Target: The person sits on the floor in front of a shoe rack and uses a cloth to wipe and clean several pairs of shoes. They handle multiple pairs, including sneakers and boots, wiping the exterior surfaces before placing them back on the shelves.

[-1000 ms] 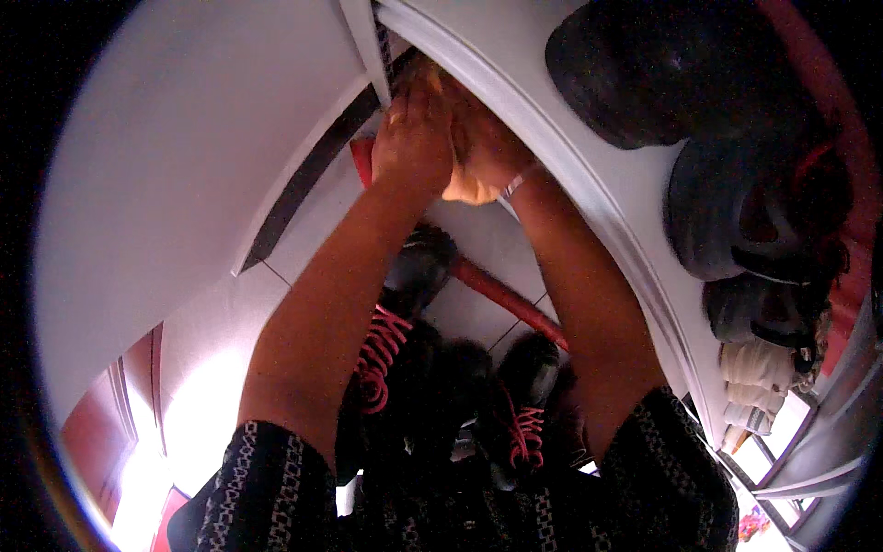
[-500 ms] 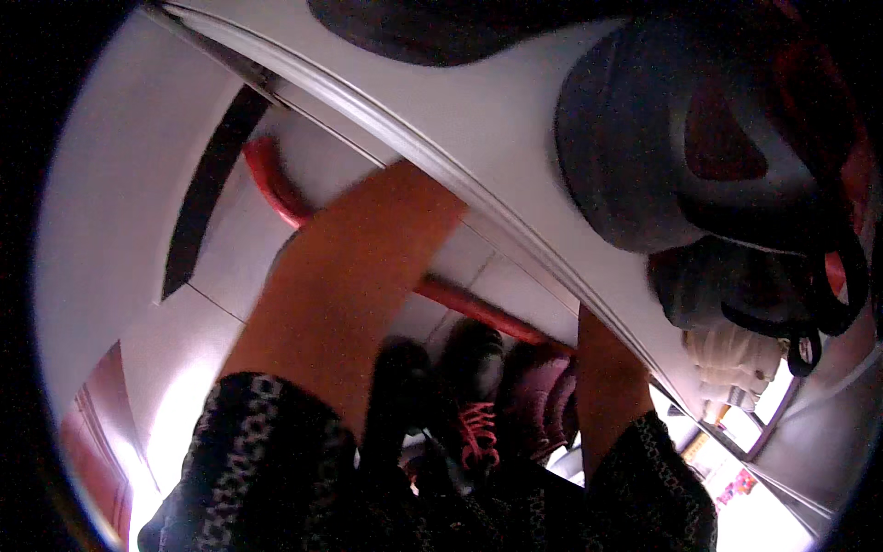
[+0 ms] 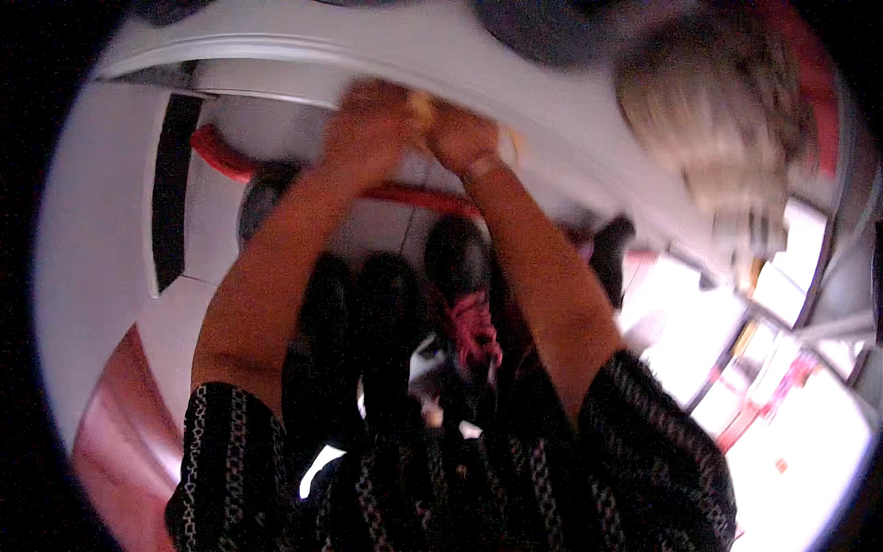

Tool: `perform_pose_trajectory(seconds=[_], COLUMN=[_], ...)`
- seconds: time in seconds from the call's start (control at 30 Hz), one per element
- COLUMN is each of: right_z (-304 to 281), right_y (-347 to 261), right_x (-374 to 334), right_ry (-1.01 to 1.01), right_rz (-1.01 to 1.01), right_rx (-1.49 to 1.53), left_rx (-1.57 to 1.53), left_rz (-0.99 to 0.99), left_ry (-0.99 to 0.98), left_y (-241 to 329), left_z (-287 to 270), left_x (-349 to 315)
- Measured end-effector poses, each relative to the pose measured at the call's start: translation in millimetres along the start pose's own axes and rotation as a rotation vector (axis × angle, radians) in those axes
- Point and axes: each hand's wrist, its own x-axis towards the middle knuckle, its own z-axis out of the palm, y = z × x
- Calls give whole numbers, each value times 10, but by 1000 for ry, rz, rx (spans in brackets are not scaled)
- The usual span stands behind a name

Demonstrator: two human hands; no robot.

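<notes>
My left hand [image 3: 375, 109] and my right hand [image 3: 458, 133] are close together beside the pale rounded edge [image 3: 276, 44] of a white surface. Both are blurred, with the fingers curled in. A small yellowish thing [image 3: 421, 112] shows between them, too smeared to name. Another yellow bit shows just beyond my right wrist, which has a thin band [image 3: 481, 166] round it. Both forearms reach forward from short dark patterned sleeves.
Below my arms lies a tiled floor with a red tube-like strip [image 3: 418, 195] across it. A dark shoe with pink laces [image 3: 471, 322] stands there among other dark shapes. A blurred beige-grey bundle [image 3: 713, 101] sits on the white surface at upper right.
Both hands, hidden past the white edge before, now show close together with something yellow between them. The view has turned, so the edge lies flatter and the surroundings have shifted.
</notes>
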Motion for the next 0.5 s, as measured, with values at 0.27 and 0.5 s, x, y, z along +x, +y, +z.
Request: perform_pose_trajectory(seconds=[0.27, 0.5], right_z=[-239, -567], right_y=[1860, 2608], right_x=[-431, -1030], right_ry=[239, 50], right_rz=[133, 496], right_rx=[-172, -207], left_rx=[-166, -145], left_rz=[69, 170], left_ry=[283, 282], left_y=[1027, 2610], left_z=[438, 852], left_x=[799, 1005])
